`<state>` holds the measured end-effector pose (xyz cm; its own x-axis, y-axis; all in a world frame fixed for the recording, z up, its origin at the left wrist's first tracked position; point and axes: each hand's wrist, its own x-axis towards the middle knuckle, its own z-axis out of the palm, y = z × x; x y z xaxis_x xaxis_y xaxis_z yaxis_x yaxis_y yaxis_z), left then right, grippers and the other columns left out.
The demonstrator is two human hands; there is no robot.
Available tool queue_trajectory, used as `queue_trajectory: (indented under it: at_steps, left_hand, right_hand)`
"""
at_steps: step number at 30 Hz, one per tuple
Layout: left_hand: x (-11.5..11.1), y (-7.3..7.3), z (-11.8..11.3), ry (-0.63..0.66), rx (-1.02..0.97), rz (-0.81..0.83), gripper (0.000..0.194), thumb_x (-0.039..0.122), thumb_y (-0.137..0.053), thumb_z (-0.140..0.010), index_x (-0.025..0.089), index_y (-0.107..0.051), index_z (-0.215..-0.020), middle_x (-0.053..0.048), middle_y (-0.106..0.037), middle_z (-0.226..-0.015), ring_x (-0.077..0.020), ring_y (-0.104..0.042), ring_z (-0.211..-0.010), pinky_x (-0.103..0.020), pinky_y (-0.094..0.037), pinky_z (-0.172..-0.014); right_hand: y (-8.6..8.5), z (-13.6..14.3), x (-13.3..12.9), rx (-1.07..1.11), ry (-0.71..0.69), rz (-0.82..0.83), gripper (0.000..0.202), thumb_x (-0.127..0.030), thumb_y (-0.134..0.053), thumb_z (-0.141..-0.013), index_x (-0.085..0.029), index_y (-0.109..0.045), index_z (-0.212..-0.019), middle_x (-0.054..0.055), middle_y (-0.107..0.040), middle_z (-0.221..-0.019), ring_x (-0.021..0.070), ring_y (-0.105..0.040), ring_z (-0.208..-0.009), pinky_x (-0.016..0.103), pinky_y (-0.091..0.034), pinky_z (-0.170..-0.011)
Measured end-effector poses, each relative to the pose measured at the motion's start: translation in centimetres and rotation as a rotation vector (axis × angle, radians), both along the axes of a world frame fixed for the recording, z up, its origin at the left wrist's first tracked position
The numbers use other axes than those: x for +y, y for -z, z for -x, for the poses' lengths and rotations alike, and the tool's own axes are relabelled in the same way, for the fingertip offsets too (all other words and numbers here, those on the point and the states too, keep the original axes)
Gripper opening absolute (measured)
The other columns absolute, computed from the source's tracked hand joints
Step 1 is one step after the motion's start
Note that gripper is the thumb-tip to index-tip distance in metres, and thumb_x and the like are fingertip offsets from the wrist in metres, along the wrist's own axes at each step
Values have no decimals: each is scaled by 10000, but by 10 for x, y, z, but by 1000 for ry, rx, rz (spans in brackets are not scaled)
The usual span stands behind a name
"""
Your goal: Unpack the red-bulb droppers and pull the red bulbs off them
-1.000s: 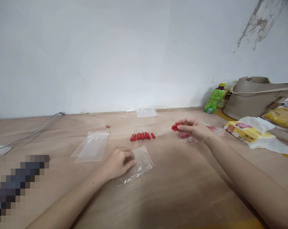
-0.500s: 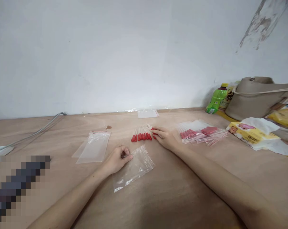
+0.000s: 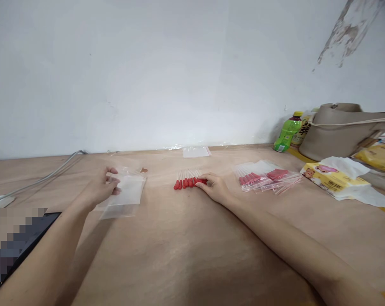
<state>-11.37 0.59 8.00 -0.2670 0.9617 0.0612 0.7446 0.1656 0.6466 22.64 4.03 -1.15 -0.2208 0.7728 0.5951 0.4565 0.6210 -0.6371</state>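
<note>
Wooden tabletop (image 3: 167,255); red-ended tubes (image 3: 185,183) in and beside right grip (image 3: 215,187)

Your left hand (image 3: 100,189) and right hand (image 3: 215,187) are bare, and so are your left forearm (image 3: 52,246) and right forearm (image 3: 275,227) (both slim at the wrist and fuller higher up), as far as the view shows them.

Red-tipped sticks (image 3: 185,183) partly hidden behind the right fingers (image 3: 210,177)
</note>
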Motion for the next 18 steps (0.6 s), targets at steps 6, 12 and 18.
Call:
queue_trajectory:
  at_steps: [6, 12, 18]
  left_hand:
    - [5, 10, 17, -135, 283, 172, 182, 183, -541, -674, 144, -492, -846, -67, -568, -765, -289, -549, -878, -465, -417, -759]
    - [-1, 27, -52, 297, 453, -323, 333, 424, -507, -746, 181, -530, -973, -98, -512, -1083, -262, -438, -1091, -411, -340, -934]
    - [12, 61, -137, 620, 314, -394, 416, 451, -494, -785, 223, -502, -1132, -80, -444, -1217, -228, -414, -1151, -374, -355, -961]
  right_hand:
    - [3, 0, 5, 32, 19, 46, 151, -284, -602, -751, -192, -645, -864, 37, -619, -844, 142, -579, -777, 273, -483, -691]
    - [3, -7, 8, 86, -7, 225, 440, -277, -729, -586, -161, -607, -993, 71, -513, -1022, 141, -575, -816, 289, -506, -742]
    - [10, -19, 15, 146, -242, 302, 496, -85, -617, -603, -193, -546, -1082, 58, -456, -1101, 143, -557, -932, 311, -466, -870]
